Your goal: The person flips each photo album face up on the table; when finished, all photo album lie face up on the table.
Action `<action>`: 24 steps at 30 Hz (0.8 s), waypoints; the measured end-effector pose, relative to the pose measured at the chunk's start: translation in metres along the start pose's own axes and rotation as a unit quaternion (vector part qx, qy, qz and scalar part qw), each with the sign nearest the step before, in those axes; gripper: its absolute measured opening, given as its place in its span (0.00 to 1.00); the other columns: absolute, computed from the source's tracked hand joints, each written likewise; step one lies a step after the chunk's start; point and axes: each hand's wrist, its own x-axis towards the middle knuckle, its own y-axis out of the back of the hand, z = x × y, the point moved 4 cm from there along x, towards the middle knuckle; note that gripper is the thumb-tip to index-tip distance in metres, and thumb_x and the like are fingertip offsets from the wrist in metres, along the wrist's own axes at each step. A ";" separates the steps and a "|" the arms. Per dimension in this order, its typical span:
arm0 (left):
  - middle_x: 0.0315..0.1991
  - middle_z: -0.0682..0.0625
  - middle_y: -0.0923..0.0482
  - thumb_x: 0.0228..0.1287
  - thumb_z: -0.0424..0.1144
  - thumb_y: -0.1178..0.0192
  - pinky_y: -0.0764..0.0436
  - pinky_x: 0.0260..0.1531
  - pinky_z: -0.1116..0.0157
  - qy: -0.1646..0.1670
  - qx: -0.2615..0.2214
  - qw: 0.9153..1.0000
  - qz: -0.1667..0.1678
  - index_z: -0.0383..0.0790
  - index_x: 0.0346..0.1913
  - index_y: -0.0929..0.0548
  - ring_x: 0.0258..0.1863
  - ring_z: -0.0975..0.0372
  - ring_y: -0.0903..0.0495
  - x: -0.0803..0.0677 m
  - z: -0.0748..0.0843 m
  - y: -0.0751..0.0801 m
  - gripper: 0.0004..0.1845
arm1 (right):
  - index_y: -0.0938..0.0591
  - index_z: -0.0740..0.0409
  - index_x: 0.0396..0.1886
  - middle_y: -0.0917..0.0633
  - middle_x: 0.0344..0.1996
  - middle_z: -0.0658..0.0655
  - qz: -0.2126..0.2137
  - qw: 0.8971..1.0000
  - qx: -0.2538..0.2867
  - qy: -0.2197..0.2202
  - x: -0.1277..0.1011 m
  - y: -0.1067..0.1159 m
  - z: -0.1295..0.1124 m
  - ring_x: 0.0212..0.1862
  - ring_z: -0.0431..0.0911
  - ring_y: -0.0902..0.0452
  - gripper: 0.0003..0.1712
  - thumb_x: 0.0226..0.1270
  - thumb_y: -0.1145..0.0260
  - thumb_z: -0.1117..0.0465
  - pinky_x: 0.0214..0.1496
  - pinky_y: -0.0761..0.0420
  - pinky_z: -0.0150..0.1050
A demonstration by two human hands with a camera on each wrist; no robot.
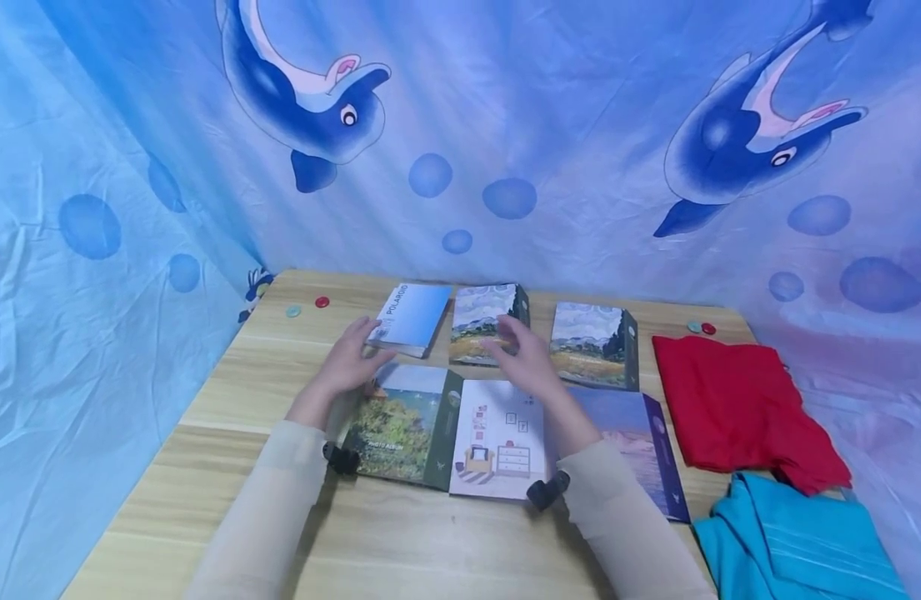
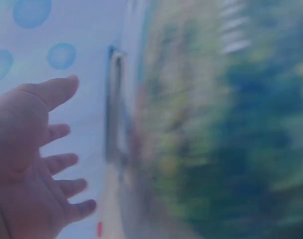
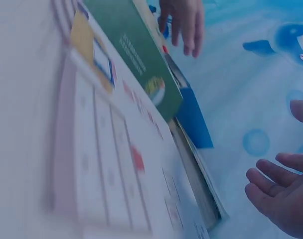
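My left hand (image 1: 345, 364) is at the left edge of a blue POLAROID album (image 1: 421, 312), its fingers loosely spread, with fingertips right by the cover. In the left wrist view the left hand (image 2: 24, 154) has its fingers apart and nothing in them. Over the back middle landscape-painting album (image 1: 475, 321) is my right hand (image 1: 531, 360), fingers relaxed and parted. The right wrist view also shows the right hand (image 3: 283, 184) holding nothing. Below the hands lie a green-spined photo album (image 1: 396, 425) and a white album with a room drawing (image 1: 498, 442).
A second landscape-painting album (image 1: 589, 337) lies at the back right, a purple album (image 1: 633, 442) before it, partly under my right arm. Red cloth (image 1: 745, 408) and teal cloth (image 1: 805, 542) lie at the right. Small red discs (image 1: 322, 302) and green discs (image 1: 293, 312) sit near the back corners.
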 end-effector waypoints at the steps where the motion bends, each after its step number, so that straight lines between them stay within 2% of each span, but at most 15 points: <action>1: 0.78 0.29 0.53 0.72 0.52 0.39 0.47 0.71 0.34 0.001 0.005 1.000 -0.004 0.31 0.77 0.42 0.75 0.33 0.49 0.001 -0.001 0.002 0.42 | 0.37 0.56 0.78 0.29 0.72 0.64 -0.008 1.000 0.004 0.000 0.003 -0.005 -0.001 0.71 0.56 0.32 0.40 0.75 0.38 0.44 0.71 0.29 0.50; 4: 0.78 0.29 0.53 0.71 0.53 0.38 0.48 0.70 0.33 0.002 0.014 1.000 -0.020 0.32 0.78 0.42 0.75 0.33 0.49 0.007 -0.002 0.007 0.43 | 0.36 0.58 0.77 0.29 0.71 0.65 -0.022 0.999 0.023 -0.006 0.011 -0.018 -0.002 0.70 0.56 0.30 0.40 0.75 0.37 0.45 0.70 0.27 0.48; 7: 0.79 0.29 0.56 0.69 0.54 0.37 0.49 0.72 0.34 0.013 0.009 0.999 -0.035 0.34 0.79 0.43 0.76 0.34 0.51 0.015 -0.005 0.005 0.45 | 0.35 0.59 0.76 0.27 0.69 0.64 -0.021 0.998 0.045 -0.023 0.021 -0.028 0.000 0.69 0.55 0.29 0.38 0.75 0.37 0.46 0.69 0.26 0.48; 9: 0.79 0.30 0.58 0.68 0.54 0.35 0.49 0.72 0.35 0.029 -0.007 0.999 -0.041 0.35 0.79 0.44 0.76 0.35 0.53 0.021 -0.010 0.000 0.46 | 0.33 0.60 0.75 0.25 0.68 0.64 -0.014 0.997 0.063 -0.037 0.027 -0.035 0.002 0.68 0.55 0.28 0.36 0.75 0.37 0.48 0.68 0.25 0.49; 13: 0.79 0.32 0.52 0.66 0.50 0.33 0.46 0.73 0.37 0.061 -0.059 0.996 -0.032 0.36 0.79 0.44 0.75 0.37 0.47 0.025 -0.016 -0.005 0.47 | 0.33 0.64 0.74 0.23 0.66 0.64 -0.006 0.994 0.090 -0.054 0.040 -0.055 0.005 0.67 0.55 0.27 0.34 0.76 0.37 0.54 0.67 0.24 0.48; 18: 0.79 0.35 0.49 0.67 0.46 0.33 0.44 0.74 0.43 0.087 -0.128 0.987 -0.031 0.36 0.80 0.45 0.76 0.41 0.46 0.027 -0.019 -0.013 0.46 | 0.38 0.64 0.78 0.29 0.72 0.63 -0.029 0.991 0.110 -0.071 0.051 -0.079 0.007 0.72 0.55 0.33 0.35 0.79 0.41 0.56 0.72 0.30 0.46; 20: 0.78 0.36 0.48 0.67 0.45 0.33 0.44 0.74 0.45 0.088 -0.143 0.985 -0.029 0.36 0.79 0.45 0.76 0.42 0.45 0.028 -0.018 -0.015 0.45 | 0.39 0.62 0.79 0.32 0.74 0.62 -0.040 0.990 0.111 -0.081 0.055 -0.086 0.008 0.74 0.55 0.36 0.34 0.80 0.43 0.55 0.74 0.33 0.47; 24: 0.78 0.37 0.47 0.64 0.44 0.30 0.42 0.74 0.44 0.082 -0.144 0.986 -0.022 0.38 0.79 0.41 0.75 0.42 0.44 0.030 -0.013 -0.018 0.45 | 0.40 0.59 0.79 0.33 0.75 0.61 -0.049 0.987 0.115 -0.100 0.062 -0.091 0.008 0.76 0.55 0.40 0.33 0.81 0.46 0.55 0.76 0.36 0.50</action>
